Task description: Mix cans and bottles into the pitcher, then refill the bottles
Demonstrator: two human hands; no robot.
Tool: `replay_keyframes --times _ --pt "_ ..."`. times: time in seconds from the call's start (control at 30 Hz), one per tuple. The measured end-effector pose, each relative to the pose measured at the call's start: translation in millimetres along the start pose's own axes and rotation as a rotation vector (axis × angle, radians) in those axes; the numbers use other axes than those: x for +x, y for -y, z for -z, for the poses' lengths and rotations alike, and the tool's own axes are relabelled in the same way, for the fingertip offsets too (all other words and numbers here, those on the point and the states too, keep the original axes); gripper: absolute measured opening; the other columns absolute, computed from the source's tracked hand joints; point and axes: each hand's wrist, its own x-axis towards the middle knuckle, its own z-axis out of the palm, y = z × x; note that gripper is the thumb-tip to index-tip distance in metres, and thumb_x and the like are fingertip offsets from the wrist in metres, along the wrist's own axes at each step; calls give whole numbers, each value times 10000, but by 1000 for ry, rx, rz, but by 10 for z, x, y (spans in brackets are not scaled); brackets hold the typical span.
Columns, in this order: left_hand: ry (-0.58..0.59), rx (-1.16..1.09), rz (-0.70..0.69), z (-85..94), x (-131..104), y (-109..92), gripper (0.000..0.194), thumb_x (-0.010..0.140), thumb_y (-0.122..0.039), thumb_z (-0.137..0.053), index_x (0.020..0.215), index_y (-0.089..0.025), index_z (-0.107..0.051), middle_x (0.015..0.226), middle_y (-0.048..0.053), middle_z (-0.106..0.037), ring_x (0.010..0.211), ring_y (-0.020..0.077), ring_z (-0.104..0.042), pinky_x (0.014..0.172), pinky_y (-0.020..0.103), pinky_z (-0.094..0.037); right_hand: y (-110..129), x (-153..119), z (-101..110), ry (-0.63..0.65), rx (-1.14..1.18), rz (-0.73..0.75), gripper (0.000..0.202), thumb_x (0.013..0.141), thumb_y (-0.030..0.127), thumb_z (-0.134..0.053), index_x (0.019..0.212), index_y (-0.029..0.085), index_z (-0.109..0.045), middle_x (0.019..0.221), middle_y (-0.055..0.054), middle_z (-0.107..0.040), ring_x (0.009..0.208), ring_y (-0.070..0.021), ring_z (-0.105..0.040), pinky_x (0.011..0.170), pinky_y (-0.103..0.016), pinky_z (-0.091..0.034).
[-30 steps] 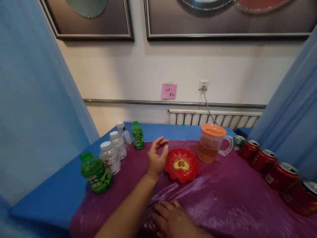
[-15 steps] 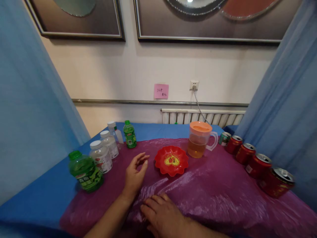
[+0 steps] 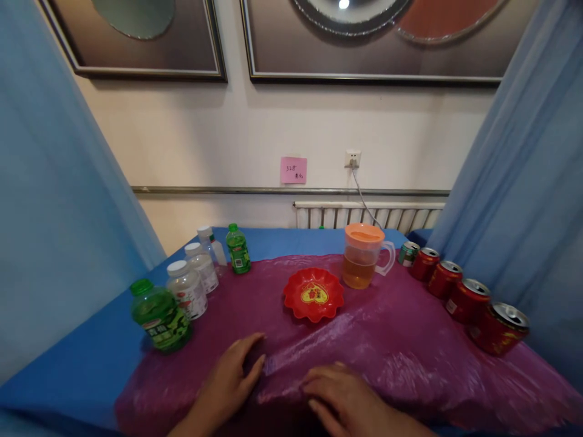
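Note:
Low over the near part of a purple plastic sheet (image 3: 282,346), my left hand (image 3: 232,373) is open, thumb apart from the fingers, holding nothing. To its right my right hand (image 3: 346,391) is also open and empty, fingers stretched toward the left; whether it touches the sheet I cannot tell. Beyond both hands lies a red scalloped plate (image 3: 294,309) with a yellow heart-shaped print. Right behind the plate stands a clear pitcher (image 3: 359,264) with an orange lid and amber liquid inside.
On the left stand a large green bottle (image 3: 161,325), white-capped clear jars (image 3: 189,294) and a smaller green bottle (image 3: 238,252). Several cans line the right side, mostly red (image 3: 498,331), one green (image 3: 408,254) at the back. Blue curtains (image 3: 505,170) hang at both sides; a radiator (image 3: 368,213) is behind.
My left hand has drawn back toward me, away from beside the plate. My right hand has shifted to the right. The camera view has moved slightly; the objects keep their places.

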Motion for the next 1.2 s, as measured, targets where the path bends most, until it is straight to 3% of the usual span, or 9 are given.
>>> replay_keyframes --times 0.13,0.2,0.27,0.4,0.53,0.67,0.83,1.0,1.2 --pt "-85 -81 31 59 422 -79 390 842 -421 -631 1185 -244 -690 1124 91 -779 945 257 -760 867 400 -621 -305 -8 268 -345 137 -119 251 983 222 -488 1089 227 -716 1081 -87 -761 988 -205 -720 889 -318 -577" --pt "-218 -121 95 65 782 -76 449 838 -429 -616 1230 -211 -645 1058 88 -776 832 235 -749 791 388 -627 -528 -5 365 -534 194 -258 241 982 314 -521 1031 212 -733 1010 -100 -766 913 -225 -729 822 -329 -594" --pt "-395 -90 179 63 1191 -21 507 801 -434 -652 1238 -179 -621 1063 97 -758 846 248 -738 823 421 -616 -742 -17 440 -684 281 -420 277 943 426 -587 976 199 -742 910 -91 -765 766 -218 -721 700 -307 -598" --pt "-630 -1 309 59 1917 196 735 751 -385 -718 1381 -86 -486 1369 232 -598 1264 365 -599 1067 521 -489 -1015 -93 542 -829 408 -614 373 854 535 -673 980 192 -748 843 -65 -752 629 -185 -666 603 -275 -569" --pt "-756 56 422 63 2314 413 905 737 -381 -763 1464 -37 -348 1556 307 -376 1486 434 -326 1206 587 -283 -1092 -161 609 -904 408 -698 396 813 552 -703 983 199 -760 865 -62 -750 643 -188 -661 615 -279 -569" --pt "-795 70 516 49 2494 581 962 727 -420 -787 1480 -44 -321 1542 317 -398 1449 470 -371 1165 627 -316 -1126 -187 648 -930 425 -737 393 796 554 -719 964 201 -764 862 -59 -747 636 -190 -661 607 -282 -569" --pt "-779 77 548 -13 2592 741 886 744 -418 -777 1445 -49 -380 1457 296 -508 1373 457 -476 1130 610 -377 -1183 -199 665 -901 400 -764 386 817 545 -704 975 199 -764 841 -56 -746 640 -187 -657 625 -279 -566" --pt "-747 125 478 -115 2463 775 835 762 -393 -766 1444 -85 -395 1436 248 -545 1358 410 -512 1144 552 -385 -1225 -199 601 -860 412 -793 419 799 575 -709 971 197 -767 916 -78 -760 679 -200 -672 632 -281 -573" --pt "-712 172 404 -180 2294 770 883 752 -365 -781 1473 -83 -358 1499 259 -482 1420 402 -444 1184 527 -329 -1161 -138 530 -806 484 -778 433 768 586 -754 971 204 -778 905 -71 -764 659 -189 -668 628 -275 -572"
